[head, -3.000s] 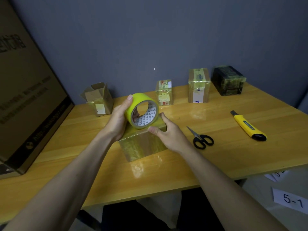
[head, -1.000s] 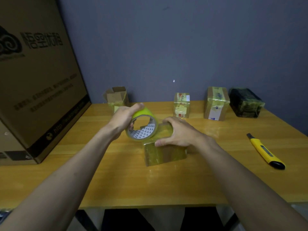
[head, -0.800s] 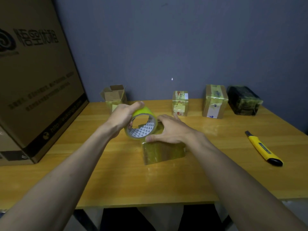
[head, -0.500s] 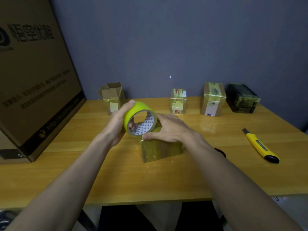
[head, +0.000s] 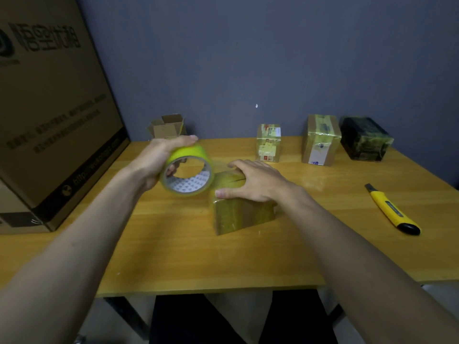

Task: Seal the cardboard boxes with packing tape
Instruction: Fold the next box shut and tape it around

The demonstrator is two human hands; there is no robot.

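A small cardboard box (head: pixel 242 214), wrapped in shiny clear tape, sits in the middle of the wooden table (head: pixel 188 256). My right hand (head: pixel 253 181) lies flat on its top, fingers spread, thumb at the near left edge. My left hand (head: pixel 161 157) grips a yellow roll of packing tape (head: pixel 187 171) just left of the box and above the table. A strip of tape runs from the roll to the box top under my right fingers.
An open empty box (head: pixel 167 126) stands at the back left. Two taped boxes (head: pixel 269 142) (head: pixel 320 140) and a dark wrapped box (head: pixel 365 139) line the back wall. A yellow utility knife (head: pixel 392 211) lies at right. A large carton (head: pixel 49 115) fills the left.
My left hand has pulled the tape roll leftward and down away from the box, drawing tape out. My right hand stays pressed on the box top. The view shifted slightly.
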